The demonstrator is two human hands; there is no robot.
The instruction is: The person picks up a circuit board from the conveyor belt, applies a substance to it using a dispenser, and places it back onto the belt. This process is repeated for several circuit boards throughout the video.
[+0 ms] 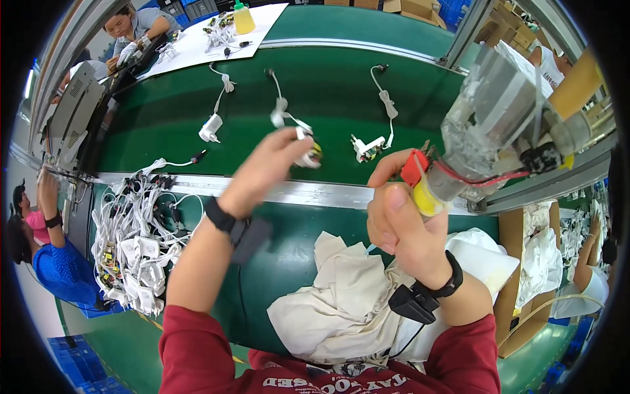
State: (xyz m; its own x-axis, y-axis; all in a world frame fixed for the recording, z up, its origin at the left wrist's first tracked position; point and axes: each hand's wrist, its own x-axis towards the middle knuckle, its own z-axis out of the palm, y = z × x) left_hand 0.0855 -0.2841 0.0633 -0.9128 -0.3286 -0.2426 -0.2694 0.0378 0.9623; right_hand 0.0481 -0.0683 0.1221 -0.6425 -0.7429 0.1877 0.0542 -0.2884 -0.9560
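My left hand (262, 164), somewhat blurred, pinches a white power adapter (307, 155) over the near edge of the green conveyor belt. A yellowish circuit part shows at the adapter's open side, and its white cable trails back across the belt. My right hand (410, 233) is wrapped round the yellow and grey handle of a dispensing tool (449, 187), next to its red trigger piece (414, 167). Clear, crusted residue covers the tool's upper body. Just left of the tool lies an opened adapter (369, 150) with its board exposed. Another white adapter (210, 128) rests farther left.
A heap of corded adapters (134, 243) sits left of my left forearm. Cream cloth (341, 295) lies before me. A cardboard box (508, 282) stands at right. Across the belt, a person works near a white board (269, 18) holding a yellow bottle (243, 18). Metal rails line the belt.
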